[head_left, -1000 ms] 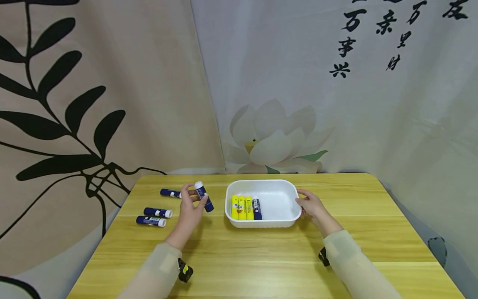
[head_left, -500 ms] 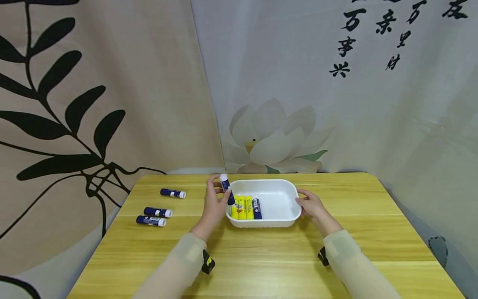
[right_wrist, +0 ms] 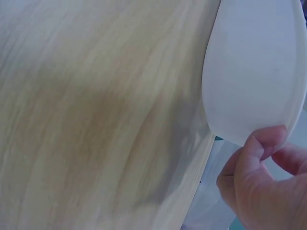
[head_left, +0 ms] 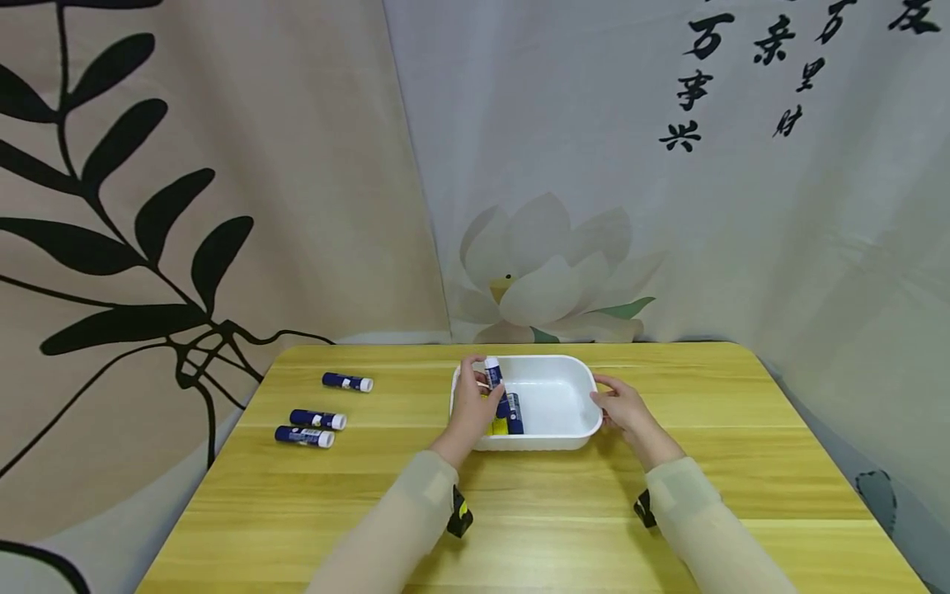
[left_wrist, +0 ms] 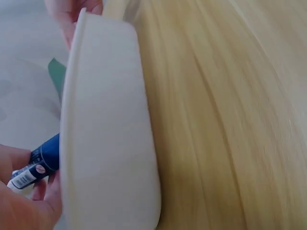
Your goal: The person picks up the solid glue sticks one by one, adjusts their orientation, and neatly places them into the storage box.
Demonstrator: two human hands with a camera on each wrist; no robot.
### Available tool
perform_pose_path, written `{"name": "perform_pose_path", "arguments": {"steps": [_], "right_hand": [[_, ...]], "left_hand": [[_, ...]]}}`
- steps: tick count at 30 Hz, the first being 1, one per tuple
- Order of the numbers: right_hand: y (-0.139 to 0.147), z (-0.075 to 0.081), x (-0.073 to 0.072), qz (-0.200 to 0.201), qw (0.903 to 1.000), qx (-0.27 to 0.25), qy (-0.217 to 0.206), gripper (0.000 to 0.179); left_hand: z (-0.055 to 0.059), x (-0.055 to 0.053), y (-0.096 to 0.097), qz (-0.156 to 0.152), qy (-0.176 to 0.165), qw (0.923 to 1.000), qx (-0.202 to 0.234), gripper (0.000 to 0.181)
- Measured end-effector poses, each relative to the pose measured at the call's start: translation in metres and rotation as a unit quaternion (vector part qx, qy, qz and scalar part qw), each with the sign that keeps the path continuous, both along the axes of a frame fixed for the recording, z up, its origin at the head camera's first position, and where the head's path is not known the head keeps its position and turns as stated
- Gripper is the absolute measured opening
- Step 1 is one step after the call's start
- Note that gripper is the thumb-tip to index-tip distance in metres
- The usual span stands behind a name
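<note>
My left hand (head_left: pixel 469 408) pinches a navy glue stick (head_left: pixel 493 373) with a white cap over the left half of a white plastic tray (head_left: pixel 560 408). The stick is tilted, cap end up; its lower end dips behind the tray wall (left_wrist: pixel 108 124) in the left wrist view. Inside the tray lies another navy glue stick (head_left: pixel 515 415). Beside it are yellow glue sticks (head_left: pixel 500 426), mostly hidden by the left hand. At the tray's right end, my right hand (head_left: pixel 625 410) grips the rim, thumb on the outer wall in the right wrist view.
Three navy glue sticks with white caps lie on the wooden table (head_left: pixel 549 511) to the left: one farther back (head_left: pixel 347 382), two nearer (head_left: pixel 317 419). A printed curtain (head_left: pixel 334 165) hangs behind the table's back edge.
The left hand has carried its navy glue stick rightward, from beside the tray to over the tray's inside. The right hand has stayed at the tray's right end.
</note>
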State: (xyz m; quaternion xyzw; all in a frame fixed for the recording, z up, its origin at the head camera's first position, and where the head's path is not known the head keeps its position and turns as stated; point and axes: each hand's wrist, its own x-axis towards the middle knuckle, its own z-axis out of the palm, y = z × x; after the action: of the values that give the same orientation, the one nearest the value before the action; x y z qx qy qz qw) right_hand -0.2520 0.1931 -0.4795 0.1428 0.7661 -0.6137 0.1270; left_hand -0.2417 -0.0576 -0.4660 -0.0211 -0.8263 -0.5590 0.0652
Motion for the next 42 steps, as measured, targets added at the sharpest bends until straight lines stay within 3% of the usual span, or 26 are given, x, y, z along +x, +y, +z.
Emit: {"name": "perform_pose_path", "arguments": {"steps": [7, 14, 19, 25, 30, 35, 39, 42], "right_hand": [[-0.002, 0.001, 0.000, -0.005, 0.9998, 0.019, 0.004, 0.045], [-0.002, 0.002, -0.001, -0.004, 0.9992, 0.039, 0.007, 0.043], [-0.001, 0.001, -0.002, -0.002, 0.9992, 0.038, 0.008, 0.043], [0.000, 0.001, -0.001, 0.000, 0.9993, 0.036, 0.007, 0.043], [0.000, 0.000, -0.001, 0.001, 0.9995, 0.032, 0.009, 0.044], [0.000, -0.001, -0.001, -0.001, 0.9996, 0.027, 0.010, 0.044], [-0.001, 0.002, 0.000, -0.003, 0.9996, 0.027, 0.009, 0.044], [-0.001, 0.004, 0.001, -0.004, 0.9997, 0.024, 0.010, 0.045]], "left_hand": [[-0.008, -0.001, 0.024, 0.000, -0.031, 0.9994, -0.017, 0.055], [-0.013, -0.001, 0.041, -0.016, -0.035, 0.9983, -0.044, 0.055], [-0.011, -0.001, 0.050, -0.031, -0.077, 0.9913, -0.103, 0.053], [-0.009, -0.002, 0.055, -0.019, -0.089, 0.9821, -0.165, 0.050], [-0.012, -0.007, 0.059, -0.012, -0.081, 0.9632, -0.256, 0.051], [-0.016, -0.011, 0.060, -0.004, -0.065, 0.9330, -0.354, 0.054], [-0.018, -0.013, 0.059, -0.001, -0.068, 0.9112, -0.406, 0.052], [-0.018, -0.013, 0.059, -0.007, -0.070, 0.9031, -0.424, 0.048]]}}
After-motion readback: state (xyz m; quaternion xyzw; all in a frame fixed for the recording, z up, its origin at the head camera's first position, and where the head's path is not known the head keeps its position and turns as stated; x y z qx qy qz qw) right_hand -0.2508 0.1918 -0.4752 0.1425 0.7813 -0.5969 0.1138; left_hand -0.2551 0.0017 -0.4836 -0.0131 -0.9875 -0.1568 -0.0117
